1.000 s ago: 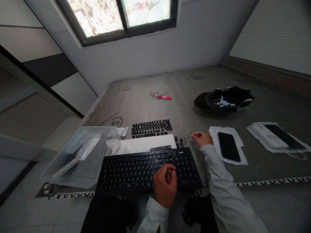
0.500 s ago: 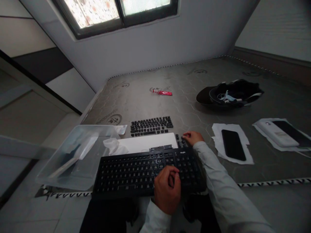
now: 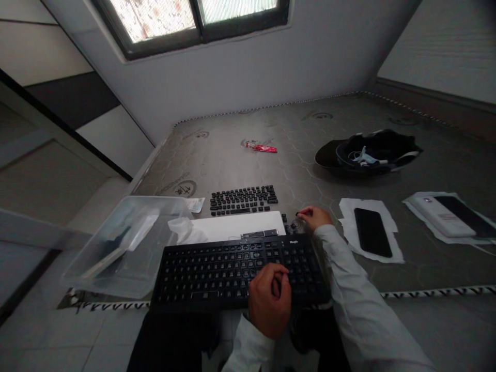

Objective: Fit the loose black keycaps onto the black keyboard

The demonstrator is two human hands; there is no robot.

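Note:
A black keyboard (image 3: 232,268) lies across the near edge of a grey mattress (image 3: 271,170). My left hand (image 3: 270,300) rests on its front right part as a curled fist; nothing shows inside it. My right hand (image 3: 314,217) is just past the keyboard's far right corner, its fingertips pinched on a small black keycap (image 3: 297,213). A few loose keycaps (image 3: 285,223) lie beside that hand. Several removed keycaps (image 3: 243,199) are laid out in rows beyond a white sheet (image 3: 236,226).
A clear plastic bin (image 3: 127,243) sits left of the keyboard. To the right, a black phone (image 3: 372,231) lies on white paper, with a white device (image 3: 439,216) further right. A black cap (image 3: 368,152) and a red wrapper (image 3: 259,148) lie farther back.
My right hand moved left from near the phone's paper to the loose keycaps, then lifted slightly with a keycap pinched. My left hand stayed on the keyboard.

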